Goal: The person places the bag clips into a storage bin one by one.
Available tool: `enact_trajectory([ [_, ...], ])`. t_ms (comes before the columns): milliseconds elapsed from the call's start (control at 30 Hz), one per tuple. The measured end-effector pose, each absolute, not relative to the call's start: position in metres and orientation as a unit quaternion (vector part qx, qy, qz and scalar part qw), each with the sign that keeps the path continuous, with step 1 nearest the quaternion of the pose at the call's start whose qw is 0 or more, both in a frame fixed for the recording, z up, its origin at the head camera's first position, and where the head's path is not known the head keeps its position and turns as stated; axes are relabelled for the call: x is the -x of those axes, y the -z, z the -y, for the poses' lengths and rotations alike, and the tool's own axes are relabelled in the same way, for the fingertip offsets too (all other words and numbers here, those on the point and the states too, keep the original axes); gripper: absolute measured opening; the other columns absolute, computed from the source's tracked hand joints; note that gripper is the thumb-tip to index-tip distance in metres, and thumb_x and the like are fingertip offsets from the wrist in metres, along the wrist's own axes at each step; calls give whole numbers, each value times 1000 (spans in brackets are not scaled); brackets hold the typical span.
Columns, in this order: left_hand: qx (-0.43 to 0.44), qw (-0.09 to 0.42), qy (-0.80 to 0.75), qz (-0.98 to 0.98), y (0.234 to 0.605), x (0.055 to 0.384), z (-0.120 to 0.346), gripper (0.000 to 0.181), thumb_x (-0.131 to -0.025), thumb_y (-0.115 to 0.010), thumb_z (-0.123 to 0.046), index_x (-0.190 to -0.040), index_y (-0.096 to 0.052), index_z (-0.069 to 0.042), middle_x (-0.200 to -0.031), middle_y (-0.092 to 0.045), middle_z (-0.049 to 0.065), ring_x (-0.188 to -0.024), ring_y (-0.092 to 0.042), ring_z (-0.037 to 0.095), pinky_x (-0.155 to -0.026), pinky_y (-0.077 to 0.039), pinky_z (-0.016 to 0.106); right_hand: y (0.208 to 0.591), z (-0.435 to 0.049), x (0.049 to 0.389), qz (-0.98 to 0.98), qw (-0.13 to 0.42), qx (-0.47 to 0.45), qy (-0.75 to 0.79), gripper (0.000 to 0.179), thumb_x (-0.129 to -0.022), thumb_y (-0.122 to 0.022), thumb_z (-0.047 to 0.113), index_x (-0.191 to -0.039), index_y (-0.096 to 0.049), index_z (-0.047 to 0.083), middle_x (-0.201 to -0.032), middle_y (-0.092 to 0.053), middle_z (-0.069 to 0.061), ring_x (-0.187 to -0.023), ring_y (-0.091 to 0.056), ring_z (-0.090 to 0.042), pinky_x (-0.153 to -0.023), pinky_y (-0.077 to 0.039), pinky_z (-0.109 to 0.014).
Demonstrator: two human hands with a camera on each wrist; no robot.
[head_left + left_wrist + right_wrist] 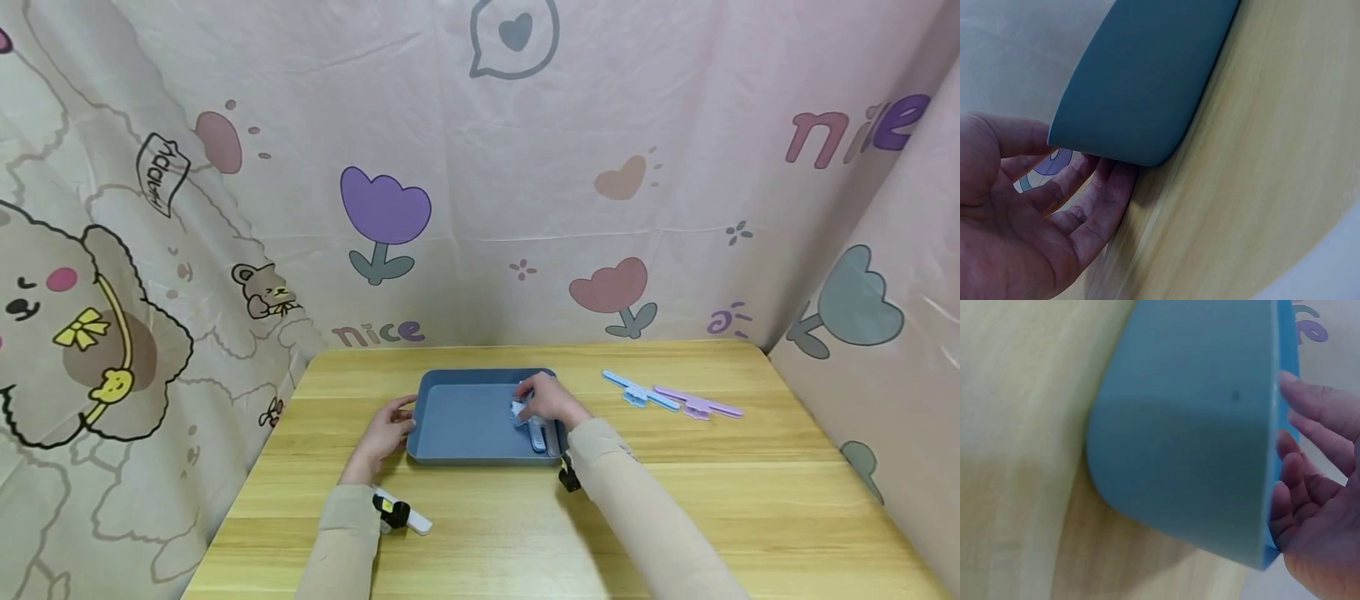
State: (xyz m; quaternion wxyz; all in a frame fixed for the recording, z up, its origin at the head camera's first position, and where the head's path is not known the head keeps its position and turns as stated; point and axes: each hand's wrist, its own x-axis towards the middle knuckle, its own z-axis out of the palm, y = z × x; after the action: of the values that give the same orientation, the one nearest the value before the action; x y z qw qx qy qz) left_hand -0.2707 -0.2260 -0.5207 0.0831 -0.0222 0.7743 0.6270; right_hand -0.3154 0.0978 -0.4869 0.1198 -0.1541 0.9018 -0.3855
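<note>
On the table (675, 517), the tray (461, 417) sits left of middle near the back edge, with clips (537, 437) in it along its right end. The left hand (386, 429) is at the tray's left edge, the right hand (549, 397) over those clips. Right of the tray, toward the table's back right corner, lie two more clips (697, 403) (one further right).

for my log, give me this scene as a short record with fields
left hand: touches left end of the tray
right hand: over tray's right side, fingers at a light blue clip; grip unclear
tray: blue-grey, on a wooden table
table, right of tray: second blue clip, purple clip
backdrop: fabric with printed flowers
</note>
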Motion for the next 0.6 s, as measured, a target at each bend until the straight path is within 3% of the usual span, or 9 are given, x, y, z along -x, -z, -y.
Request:
enact_trajectory([
  [367, 25, 85, -626, -775, 519, 269, 225, 51, -97, -47, 5, -147, -41, -4, -128, -49, 27, -103, -58, 34, -73, -53, 39, 476, -115, 307, -871, 105, 183, 443, 39, -85, -76, 7, -122, -66, -2, -112, -64, -17, -94, -60, -25, -77, -52, -36],
  [600, 26, 81, -624, -777, 520, 270, 225, 51, -97, -47, 6, -147, -42, -4, -127, -49, 27, -103, -57, 34, -72, -53, 39, 469, -131, 298, -868, 69, 198, 450, 36, -86, -75, 9, -118, -67, -3, -109, -66, -18, -90, -59, -25, -76, -51, -36],
])
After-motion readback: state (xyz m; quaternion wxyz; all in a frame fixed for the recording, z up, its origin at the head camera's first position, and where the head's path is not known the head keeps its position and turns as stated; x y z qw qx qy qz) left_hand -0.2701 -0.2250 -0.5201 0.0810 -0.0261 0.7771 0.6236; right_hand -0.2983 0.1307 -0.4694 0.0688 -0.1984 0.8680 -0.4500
